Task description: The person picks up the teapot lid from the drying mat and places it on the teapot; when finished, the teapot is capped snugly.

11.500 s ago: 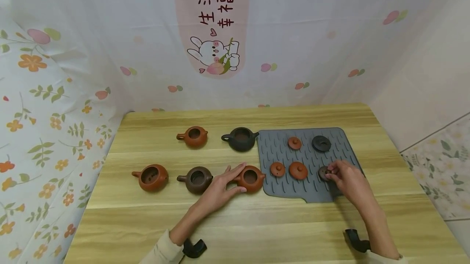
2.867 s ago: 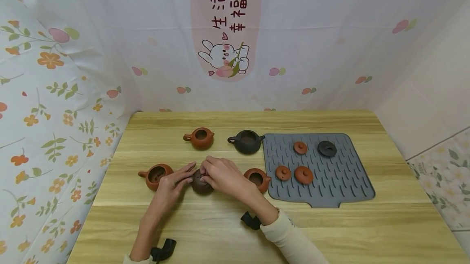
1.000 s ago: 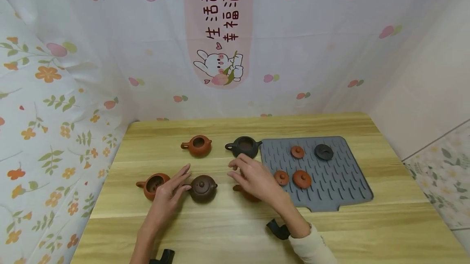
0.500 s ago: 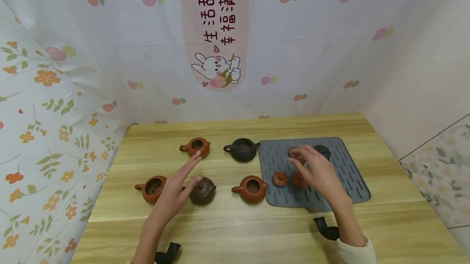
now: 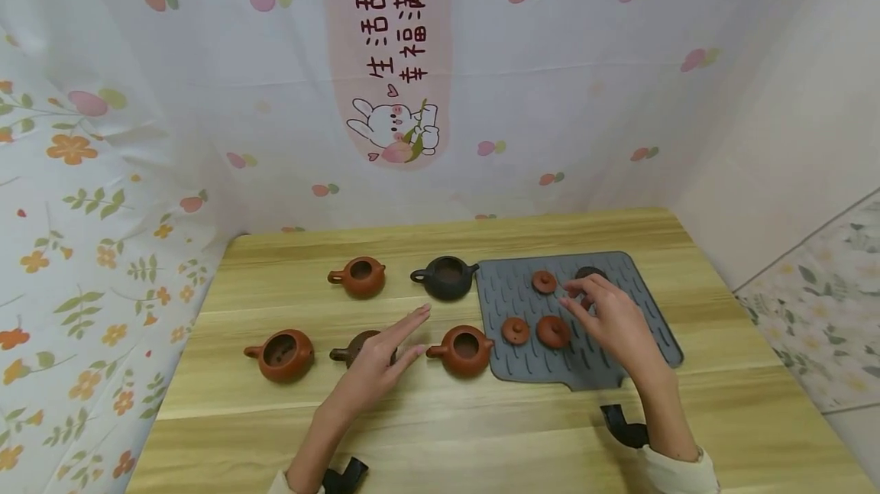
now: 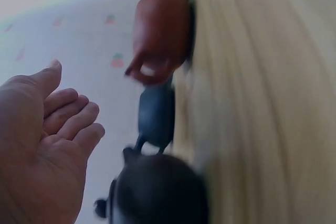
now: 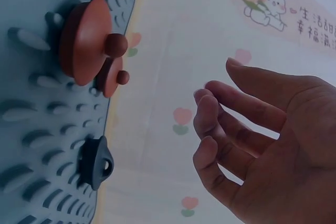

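On my head feed, both hands held nothing. The left hand [image 5: 378,369], fingers extended, partly hid the brown teapot [image 5: 356,345]. One red teapot [image 5: 466,364] sat at its three o'clock, another red teapot [image 5: 285,373] at nine. The right hand [image 5: 610,326], fingers loosely bent, hung over the grey mat [image 5: 529,366] on the tabletop [image 5: 454,433], the small red lid [image 5: 545,282] at its ten o'clock.

My left wrist feed put the brown teapot, blurred, its lid on, at six o'clock, and the left hand's bare palm near nine.

My right wrist feed showed the black lid [image 7: 96,162] near eight, clear of the fingertips.
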The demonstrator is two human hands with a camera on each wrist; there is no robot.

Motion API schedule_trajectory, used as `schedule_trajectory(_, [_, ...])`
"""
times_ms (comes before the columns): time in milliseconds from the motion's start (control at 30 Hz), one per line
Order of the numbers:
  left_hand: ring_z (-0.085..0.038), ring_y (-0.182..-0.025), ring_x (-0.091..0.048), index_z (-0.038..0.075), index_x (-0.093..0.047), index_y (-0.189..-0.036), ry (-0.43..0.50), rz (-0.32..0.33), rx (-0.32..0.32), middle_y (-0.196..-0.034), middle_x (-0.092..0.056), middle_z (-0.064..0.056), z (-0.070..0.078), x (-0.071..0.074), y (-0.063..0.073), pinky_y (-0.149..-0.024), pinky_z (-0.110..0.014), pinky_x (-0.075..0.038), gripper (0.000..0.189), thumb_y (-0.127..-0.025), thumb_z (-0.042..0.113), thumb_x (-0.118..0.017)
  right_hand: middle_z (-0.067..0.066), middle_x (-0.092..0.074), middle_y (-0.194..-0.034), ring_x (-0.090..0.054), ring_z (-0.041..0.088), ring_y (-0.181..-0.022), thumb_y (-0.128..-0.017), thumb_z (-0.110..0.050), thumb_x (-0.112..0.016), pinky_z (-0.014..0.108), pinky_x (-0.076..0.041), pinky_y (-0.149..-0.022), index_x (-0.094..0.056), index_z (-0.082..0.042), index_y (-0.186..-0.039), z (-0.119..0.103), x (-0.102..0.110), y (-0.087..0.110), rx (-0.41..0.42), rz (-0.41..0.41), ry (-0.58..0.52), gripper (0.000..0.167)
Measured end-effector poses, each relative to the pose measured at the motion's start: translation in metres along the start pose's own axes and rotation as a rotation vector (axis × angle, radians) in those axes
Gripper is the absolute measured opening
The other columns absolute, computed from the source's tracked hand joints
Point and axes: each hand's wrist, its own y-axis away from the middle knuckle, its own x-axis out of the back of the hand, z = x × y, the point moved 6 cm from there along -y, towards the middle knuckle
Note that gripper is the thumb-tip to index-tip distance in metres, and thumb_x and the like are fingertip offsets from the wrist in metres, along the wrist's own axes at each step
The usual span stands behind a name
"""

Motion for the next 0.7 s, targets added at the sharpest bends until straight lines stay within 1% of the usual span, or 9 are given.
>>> schedule_trajectory(33, [-0.025,-0.151,-0.057,0.015,-0.049,-0.168,0.01,-0.006,-0.004,-0.166,-0.055,-0.014,-0.004,-0.006,0.0,-0.119,-0.033,-0.052,0.06,-0.111,0.016,-0.068,0.014,-0.072,-0.112,-0.071,0.028,-0.09,-0.104,-0.017,-0.079,0.037,-0.054,-0.064,-0.077,0.001,-0.123,0.001,0.0,0.0,-0.003,-0.003,-0.001,0.026])
schedule_trajectory(100, [-0.024,-0.151,-0.057,0.016,-0.048,-0.168,0.025,-0.018,-0.006,-0.166,-0.055,-0.013,-0.01,-0.018,0.001,-0.118,-0.035,-0.053,0.059,-0.112,0.021,-0.067,0.015,-0.073,-0.113,-0.072,0.03,-0.091,-0.104,-0.016,-0.079,0.039,-0.056,-0.065,-0.077,0.002,-0.123,0.004,-0.001,0.0,-0.009,-0.011,-0.002,0.026])
schedule_trajectory(200, [-0.026,-0.152,-0.056,0.016,-0.051,-0.166,0.061,-0.051,0.054,-0.167,-0.054,-0.011,-0.018,-0.034,0.003,-0.117,-0.044,-0.055,0.058,-0.112,0.028,-0.068,0.016,-0.073,-0.114,-0.073,0.033,-0.093,-0.104,-0.015,-0.079,0.044,-0.058,-0.067,-0.077,0.003,-0.123,0.007,-0.001,0.0,-0.018,-0.021,-0.003,0.026])
schedule_trajectory(267, [-0.029,-0.152,-0.056,0.013,-0.052,-0.165,0.082,-0.066,0.089,-0.168,-0.054,-0.01,-0.02,-0.041,0.004,-0.114,-0.052,-0.056,0.059,-0.111,0.031,-0.069,0.016,-0.073,-0.114,-0.073,0.033,-0.094,-0.104,-0.015,-0.079,0.048,-0.059,-0.069,-0.077,0.003,-0.123,0.01,-0.002,-0.001,-0.023,-0.027,-0.002,0.026])
schedule_trajectory(367, [-0.03,-0.151,-0.056,0.011,-0.052,-0.165,0.083,-0.085,0.116,-0.167,-0.054,-0.011,-0.021,-0.05,0.006,-0.113,-0.053,-0.056,0.063,-0.109,0.033,-0.071,0.016,-0.073,-0.113,-0.073,0.033,-0.093,-0.104,-0.016,-0.078,0.051,-0.06,-0.071,-0.076,0.003,-0.123,0.013,-0.003,-0.002,-0.031,-0.036,0.004,0.027])
schedule_trajectory(433, [-0.029,-0.149,-0.058,0.009,-0.052,-0.165,0.056,-0.088,0.094,-0.166,-0.055,-0.013,-0.02,-0.053,0.007,-0.112,-0.048,-0.058,0.064,-0.109,0.032,-0.071,0.016,-0.073,-0.112,-0.073,0.033,-0.093,-0.104,-0.016,-0.079,0.052,-0.06,-0.071,-0.077,0.003,-0.123,0.015,-0.005,-0.002,-0.04,-0.044,0.01,0.027])
schedule_trajectory(600, [-0.035,-0.143,-0.063,0.002,-0.055,-0.161,0.034,-0.078,0.096,-0.16,-0.059,-0.022,-0.003,-0.046,0.001,-0.11,-0.043,-0.059,0.06,-0.107,0.02,-0.074,0.015,-0.072,-0.109,-0.073,0.033,-0.09,-0.103,-0.015,-0.08,0.052,-0.06,-0.069,-0.077,0.003,-0.122,0.02,-0.009,0.001,-0.057,-0.062,0.018,0.026])
schedule_trajectory(667, [-0.038,-0.142,-0.063,0.0,-0.057,-0.159,0.045,-0.079,0.131,-0.159,-0.06,-0.023,0.004,-0.043,-0.002,-0.11,-0.046,-0.059,0.059,-0.105,0.015,-0.075,0.016,-0.072,-0.109,-0.074,0.033,-0.09,-0.102,-0.013,-0.08,0.051,-0.06,-0.069,-0.077,0.003,-0.12,0.021,-0.01,0.003,-0.058,-0.065,0.01,0.024])
schedule_trajectory(700, [-0.037,-0.142,-0.063,0.0,-0.057,-0.159,0.041,-0.084,0.145,-0.159,-0.059,-0.023,0.004,-0.042,-0.002,-0.111,-0.045,-0.058,0.058,-0.105,0.014,-0.075,0.016,-0.072,-0.109,-0.074,0.032,-0.09,-0.102,-0.012,-0.08,0.05,-0.06,-0.068,-0.077,0.003,-0.12,0.021,-0.012,0.003,-0.057,-0.069,0.004,0.024])
